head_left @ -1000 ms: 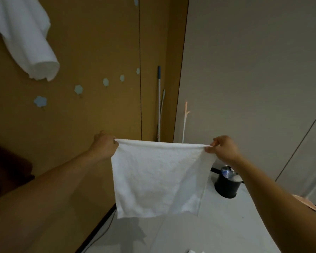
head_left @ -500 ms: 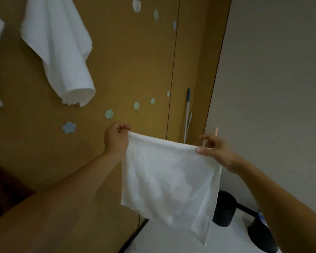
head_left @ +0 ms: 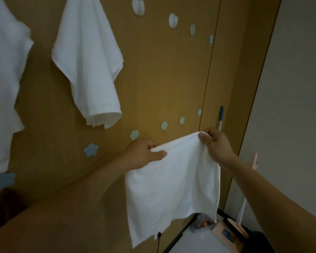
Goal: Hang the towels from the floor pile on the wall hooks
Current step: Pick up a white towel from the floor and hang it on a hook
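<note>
A white towel (head_left: 171,185) hangs in front of the wooden wall, held by its top edge. My left hand (head_left: 144,154) pinches the left end of that edge; my right hand (head_left: 217,145) grips the right end, slightly higher. Just behind the hands runs a lower row of pale blue hooks: a hexagonal hook (head_left: 134,134), another hexagonal hook (head_left: 164,125) and a flower-shaped hook (head_left: 91,149). Two white towels hang on the wall: a hung towel (head_left: 88,59) at upper centre-left and a second hung towel (head_left: 2,79) at the left edge.
An upper row holds white oval hooks (head_left: 173,20) and small blue hooks (head_left: 192,29). A mop handle (head_left: 220,118) leans in the corner beside the grey wall (head_left: 290,88). A pink-handled tool (head_left: 254,160) and dark containers (head_left: 201,223) sit low at the right.
Both hands lifted the towel and moved closer together, bunching its top edge. The view tilted up, bringing more hooks and a second hung towel into sight.
</note>
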